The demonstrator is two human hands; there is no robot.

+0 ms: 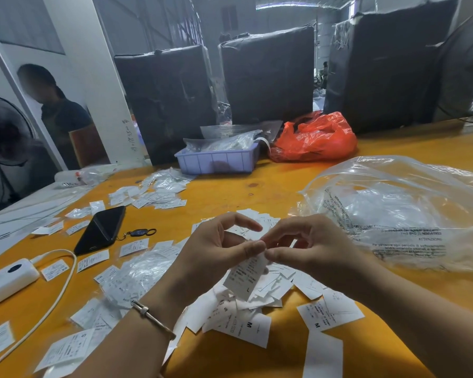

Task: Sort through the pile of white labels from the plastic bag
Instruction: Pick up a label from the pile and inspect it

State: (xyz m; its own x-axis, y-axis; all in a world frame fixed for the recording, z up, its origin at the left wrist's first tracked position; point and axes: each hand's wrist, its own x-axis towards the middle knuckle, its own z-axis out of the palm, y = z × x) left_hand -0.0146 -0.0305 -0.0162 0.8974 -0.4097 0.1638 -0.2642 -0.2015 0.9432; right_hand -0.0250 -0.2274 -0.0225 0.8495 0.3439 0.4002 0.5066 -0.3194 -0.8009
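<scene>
Left hand (216,241) and right hand (309,246) meet above the pile (260,298), both pinching the top edge of one label (245,276). It hangs below the fingertips (253,248), tilted. Clear bag (410,214) lies just right of the pile.

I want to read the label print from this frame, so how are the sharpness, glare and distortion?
Head view: the label pinched by the left hand and right hand is soft, its small print unreadable, though size letters on labels in the pile can be read; the clear plastic bag throws pale glare; wide-angle bending curves the table edge; the background is dim and hazy.
</scene>
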